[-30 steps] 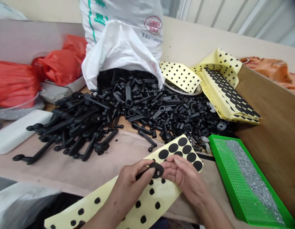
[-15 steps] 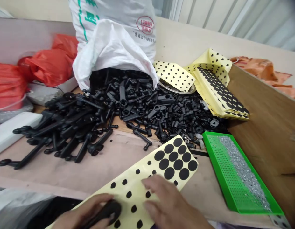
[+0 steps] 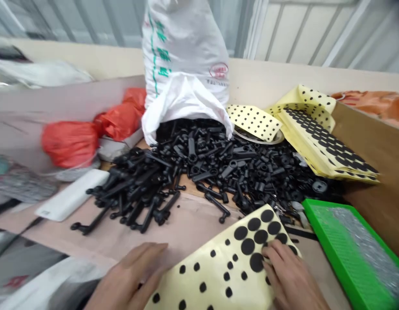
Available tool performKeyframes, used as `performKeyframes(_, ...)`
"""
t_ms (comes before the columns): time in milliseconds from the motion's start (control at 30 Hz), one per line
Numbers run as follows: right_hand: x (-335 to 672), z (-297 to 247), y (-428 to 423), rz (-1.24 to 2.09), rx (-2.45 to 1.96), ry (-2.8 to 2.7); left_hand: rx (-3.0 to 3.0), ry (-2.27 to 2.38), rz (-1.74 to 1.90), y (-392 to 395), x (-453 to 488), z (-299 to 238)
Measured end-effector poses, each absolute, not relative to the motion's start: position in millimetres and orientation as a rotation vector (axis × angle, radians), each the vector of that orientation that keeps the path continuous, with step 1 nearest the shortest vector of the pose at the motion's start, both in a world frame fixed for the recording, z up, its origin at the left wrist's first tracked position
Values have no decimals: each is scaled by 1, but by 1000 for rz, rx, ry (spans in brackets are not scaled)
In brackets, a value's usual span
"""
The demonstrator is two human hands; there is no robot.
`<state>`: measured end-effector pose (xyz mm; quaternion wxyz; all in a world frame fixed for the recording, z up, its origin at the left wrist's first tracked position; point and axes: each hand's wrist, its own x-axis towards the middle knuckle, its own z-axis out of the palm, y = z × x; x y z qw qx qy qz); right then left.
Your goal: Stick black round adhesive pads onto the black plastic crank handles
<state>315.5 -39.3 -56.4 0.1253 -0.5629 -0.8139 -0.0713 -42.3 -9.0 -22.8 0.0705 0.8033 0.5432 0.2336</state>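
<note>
A: Where is the yellow sheet point(image 3: 214, 271) located?

B: It is laid slantwise at the near edge of the worktop point(image 3: 186, 230). Large black discs point(image 3: 247, 246) are grouped at its right end; smaller dark spots are scattered over the rest.

A: State of each hand?

B: The left hand point(image 3: 130, 277) is held at the sheet's left side, fingers loosely extended. Whether anything is kept beneath them cannot be told. The right hand point(image 3: 288, 275) is placed over the disc group, fingers bent and tips seemingly set down among the discs. Whether a disc is pinched cannot be made out.

A: Handling properties?

B: Judged by look only. The sheet is taken to be light and limp, easily creased, and rather slippery from its sheen. It is best steadied flat near a border or gripped at a corner. The discs are judged thin, soft and light, perhaps tacky underneath; each is best lifted by its rim with a fingertip, since a hard pull could stretch it.

A: Surroundings?

B: Black plastic parts point(image 3: 134, 185) are heaped farther back, before a white sack point(image 3: 189, 51) near the far edge. A green tray point(image 3: 328, 254) with metal pieces point(image 3: 363, 241) is set toward the near right corner.
</note>
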Motion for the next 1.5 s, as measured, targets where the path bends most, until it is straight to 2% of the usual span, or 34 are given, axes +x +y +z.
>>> performKeyframes(200,314,-67,-30,-471,-1581,-2410,2753,1863,615,41,-30,-21)
performKeyframes(433,293,-38,-29,-104,-1904,-2323,2733,1825,240,66,-9,-20)
performKeyframes(567,295,-28,-27,192,-1973,-2284,2664,1703,353,54,3,-20)
performKeyframes(933,296,-33,-30,120,-1929,-2270,2695,1608,463,56,7,-26)
performKeyframes(1167,291,-17,-32,499,-1826,-2187,2677,1567,507,53,12,-29)
performKeyframes(1500,297,-17,-39,652,-1798,-2128,2759,1485,518,55,13,-24)
